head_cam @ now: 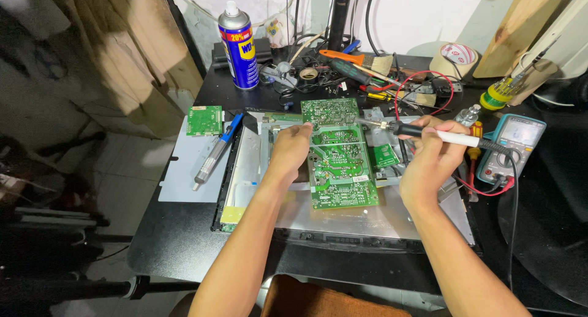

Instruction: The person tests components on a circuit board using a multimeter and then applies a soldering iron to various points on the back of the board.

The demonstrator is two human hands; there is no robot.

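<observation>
Board edge (313,164) beneath left hand (289,150); solder joints indistinct.

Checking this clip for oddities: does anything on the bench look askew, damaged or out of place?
Nothing looks damaged or spilled. The green circuit board lies flat under the left hand; the right hand holds a soldering iron.

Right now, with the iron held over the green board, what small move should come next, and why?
Probably lower the iron's tip onto the board near its top right. The right hand holds the iron like a pen, its tip at the board's upper right edge; whether it touches is unclear. The left hand already rests on the board's left edge, steadying it.
</observation>
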